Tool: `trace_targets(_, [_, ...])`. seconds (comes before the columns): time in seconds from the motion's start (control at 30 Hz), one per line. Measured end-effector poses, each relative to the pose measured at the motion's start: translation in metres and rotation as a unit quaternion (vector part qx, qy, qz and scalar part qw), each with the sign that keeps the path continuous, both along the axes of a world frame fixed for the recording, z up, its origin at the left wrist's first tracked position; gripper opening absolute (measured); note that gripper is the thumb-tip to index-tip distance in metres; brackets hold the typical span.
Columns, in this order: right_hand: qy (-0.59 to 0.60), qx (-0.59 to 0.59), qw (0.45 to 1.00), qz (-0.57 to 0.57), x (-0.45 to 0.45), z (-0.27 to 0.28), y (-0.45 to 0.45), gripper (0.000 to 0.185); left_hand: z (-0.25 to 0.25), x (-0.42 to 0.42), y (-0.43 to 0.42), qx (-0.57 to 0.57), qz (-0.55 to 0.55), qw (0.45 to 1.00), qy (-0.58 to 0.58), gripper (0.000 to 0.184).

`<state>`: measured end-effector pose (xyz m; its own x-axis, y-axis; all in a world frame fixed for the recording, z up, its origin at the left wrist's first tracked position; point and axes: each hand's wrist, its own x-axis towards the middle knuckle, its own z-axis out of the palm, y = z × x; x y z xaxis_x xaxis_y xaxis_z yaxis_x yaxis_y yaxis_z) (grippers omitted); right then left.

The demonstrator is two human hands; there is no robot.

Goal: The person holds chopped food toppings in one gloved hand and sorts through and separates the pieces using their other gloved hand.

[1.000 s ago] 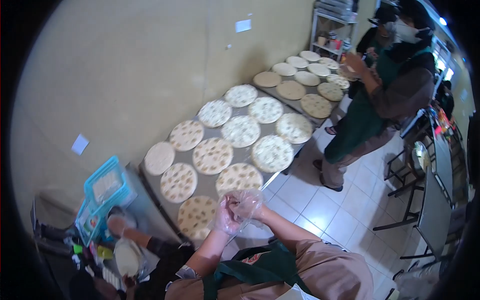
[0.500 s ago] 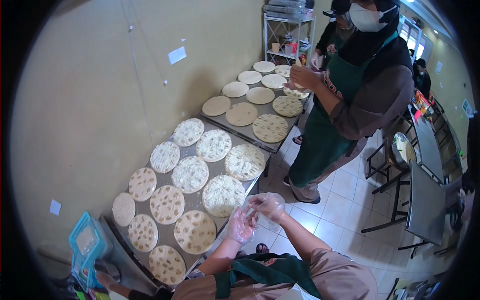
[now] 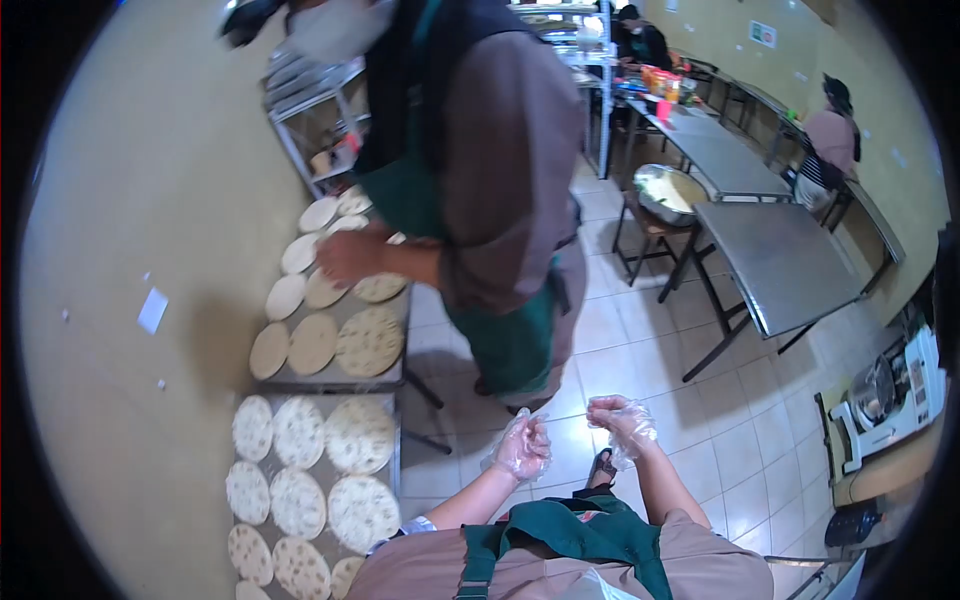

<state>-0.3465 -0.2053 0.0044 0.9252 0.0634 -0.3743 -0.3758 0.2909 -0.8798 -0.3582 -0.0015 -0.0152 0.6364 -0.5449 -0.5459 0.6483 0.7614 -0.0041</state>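
My left hand (image 3: 522,446), in a clear plastic glove, is held in the air over the tiled floor. Its fingers are loosely curled and nothing shows in them. To its right my right hand (image 3: 622,424), gloved the same way, is also half curled, apart from the left and with no object visible. Left of my hands, a metal table (image 3: 345,530) carries several round flat dough discs. Flour whitens one disc (image 3: 361,436) and its neighbours; brown spots mark another disc (image 3: 301,568) nearer me.
A co-worker in a green apron (image 3: 510,340) stands ahead, by a second tray of discs (image 3: 312,342). On the right are a folding table (image 3: 775,262), a stool with a large bowl (image 3: 668,194) and a white stand mixer (image 3: 895,400). A shelf rack (image 3: 310,120) stands at the back left.
My view has turned right, so the disc tables now lie farther left. My hands were together beside the near table and are now apart over the floor. The co-worker appears closer.
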Motion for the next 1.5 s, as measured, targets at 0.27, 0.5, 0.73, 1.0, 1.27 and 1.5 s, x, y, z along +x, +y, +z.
trace_targets(0.27, [0.000,0.024,0.995,-0.098,0.075,0.022,-0.186,0.024,-0.011,0.132,-0.185,-0.103,-0.085,0.990,-0.035,0.027])
trace_targets(0.5, [0.001,0.014,0.999,-0.040,0.169,0.041,-0.235,0.023,0.010,0.228,-0.236,-0.065,-0.064,0.987,-0.133,0.032])
trace_targets(0.73, [-0.021,0.061,0.997,0.040,0.272,0.059,-0.219,0.022,0.020,0.338,-0.205,0.002,0.126,0.988,-0.094,0.035])
trace_targets(1.0, [-0.038,0.017,0.986,0.164,0.411,0.059,-0.182,0.020,0.020,0.436,-0.150,0.018,0.245,0.968,-0.051,0.034])
trace_targets(1.27, [-0.079,0.045,0.931,0.353,0.538,0.082,-0.045,0.024,0.014,0.416,-0.071,0.069,0.404,0.912,0.012,0.020])
trace_targets(1.5, [-0.171,0.027,0.878,0.446,0.645,0.093,0.103,0.020,0.007,0.442,-0.009,0.081,0.554,0.822,0.102,0.014])
